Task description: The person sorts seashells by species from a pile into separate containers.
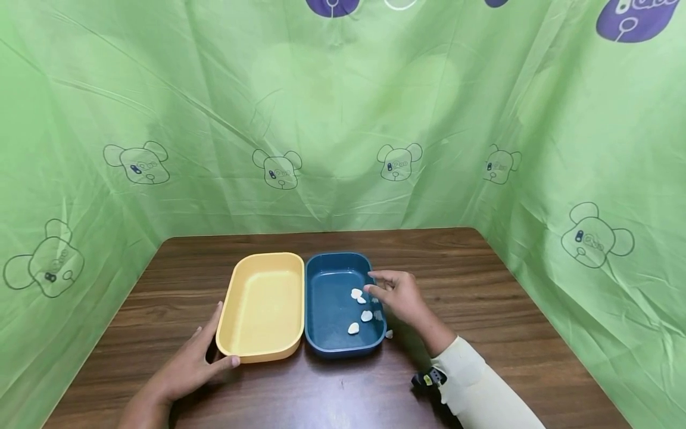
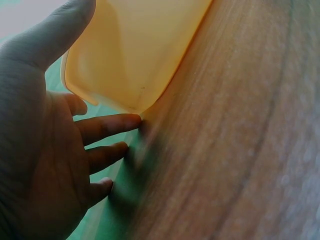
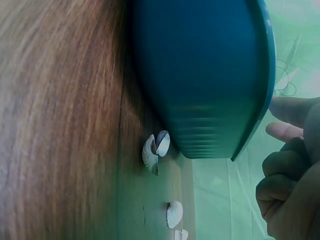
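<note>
The left hand (image 1: 193, 363) rests against the near left corner of a yellow tray (image 1: 298, 310), thumb at the front and fingers spread along the side. In the left wrist view the fingers (image 2: 107, 125) look extended beside the tray wall. Over the right rim of a blue tray (image 1: 321, 350) is the right hand (image 1: 399, 292), thumb and index finger apart; nothing shows between them. Several white seashells (image 1: 354, 328) lie inside the blue tray. The right wrist view shows ribbed shells (image 3: 174, 215) on the table outside it; the hand's other fingers (image 3: 280, 185) are curled.
Both trays stand side by side on a dark wooden table (image 1: 343, 393). One shell (image 1: 389, 334) sits by the blue tray's near right corner. A green cloth (image 1: 343, 196) with bear prints hangs around the back and sides. The right wrist wears a black band (image 1: 429, 379).
</note>
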`<action>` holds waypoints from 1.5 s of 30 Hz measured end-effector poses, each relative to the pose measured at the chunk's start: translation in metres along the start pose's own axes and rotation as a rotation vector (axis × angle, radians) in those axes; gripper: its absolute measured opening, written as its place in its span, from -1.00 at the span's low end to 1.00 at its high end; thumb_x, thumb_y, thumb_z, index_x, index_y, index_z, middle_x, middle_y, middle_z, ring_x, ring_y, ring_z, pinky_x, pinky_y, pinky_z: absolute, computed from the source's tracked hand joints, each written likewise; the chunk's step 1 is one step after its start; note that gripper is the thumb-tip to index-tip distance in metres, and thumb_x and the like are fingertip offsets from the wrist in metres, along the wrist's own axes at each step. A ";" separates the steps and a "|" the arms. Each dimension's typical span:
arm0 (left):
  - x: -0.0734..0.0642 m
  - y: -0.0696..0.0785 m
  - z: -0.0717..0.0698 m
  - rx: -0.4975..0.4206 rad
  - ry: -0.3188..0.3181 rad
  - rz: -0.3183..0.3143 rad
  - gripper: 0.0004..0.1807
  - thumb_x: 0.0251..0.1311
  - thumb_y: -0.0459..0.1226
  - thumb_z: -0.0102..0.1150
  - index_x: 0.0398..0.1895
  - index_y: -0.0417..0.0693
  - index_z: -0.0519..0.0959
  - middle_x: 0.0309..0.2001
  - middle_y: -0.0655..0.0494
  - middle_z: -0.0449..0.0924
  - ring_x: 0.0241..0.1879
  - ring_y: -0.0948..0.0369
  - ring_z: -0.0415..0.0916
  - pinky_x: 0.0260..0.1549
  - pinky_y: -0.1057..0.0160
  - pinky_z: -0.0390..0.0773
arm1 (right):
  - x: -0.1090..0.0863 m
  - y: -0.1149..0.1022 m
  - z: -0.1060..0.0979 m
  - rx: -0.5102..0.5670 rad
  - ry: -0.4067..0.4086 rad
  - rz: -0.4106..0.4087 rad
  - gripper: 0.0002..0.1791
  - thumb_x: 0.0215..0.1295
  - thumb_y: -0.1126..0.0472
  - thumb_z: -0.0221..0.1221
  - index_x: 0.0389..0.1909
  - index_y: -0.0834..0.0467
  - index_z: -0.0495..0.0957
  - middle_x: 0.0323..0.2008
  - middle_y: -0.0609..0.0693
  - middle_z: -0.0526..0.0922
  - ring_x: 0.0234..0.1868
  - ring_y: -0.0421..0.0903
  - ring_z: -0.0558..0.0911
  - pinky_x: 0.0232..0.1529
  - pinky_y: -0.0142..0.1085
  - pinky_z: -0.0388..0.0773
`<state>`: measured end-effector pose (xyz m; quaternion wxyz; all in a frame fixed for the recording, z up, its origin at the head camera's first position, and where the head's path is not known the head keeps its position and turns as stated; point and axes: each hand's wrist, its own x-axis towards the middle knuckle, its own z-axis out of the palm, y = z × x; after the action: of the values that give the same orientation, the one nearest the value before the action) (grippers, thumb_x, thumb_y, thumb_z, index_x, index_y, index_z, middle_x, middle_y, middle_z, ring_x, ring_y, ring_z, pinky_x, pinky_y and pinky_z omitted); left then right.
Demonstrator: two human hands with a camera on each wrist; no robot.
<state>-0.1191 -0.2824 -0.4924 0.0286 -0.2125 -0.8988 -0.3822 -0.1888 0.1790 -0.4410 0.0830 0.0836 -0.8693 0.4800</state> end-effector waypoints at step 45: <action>0.001 -0.001 0.000 0.019 -0.007 -0.002 0.34 0.28 -0.07 0.53 0.85 0.10 -0.30 0.73 -0.47 -0.06 0.65 -0.32 0.02 0.39 0.74 -0.42 | -0.027 0.051 -0.038 0.070 0.046 0.153 -0.54 0.25 0.37 0.52 0.17 0.39 0.74 -0.73 -0.20 0.28 -0.69 -0.34 0.15 -0.64 -0.46 0.08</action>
<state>-0.1208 -0.2826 -0.4928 0.0272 -0.2128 -0.9026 -0.3731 -0.1717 0.2397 -0.4686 0.0631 0.0089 -0.8537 0.5168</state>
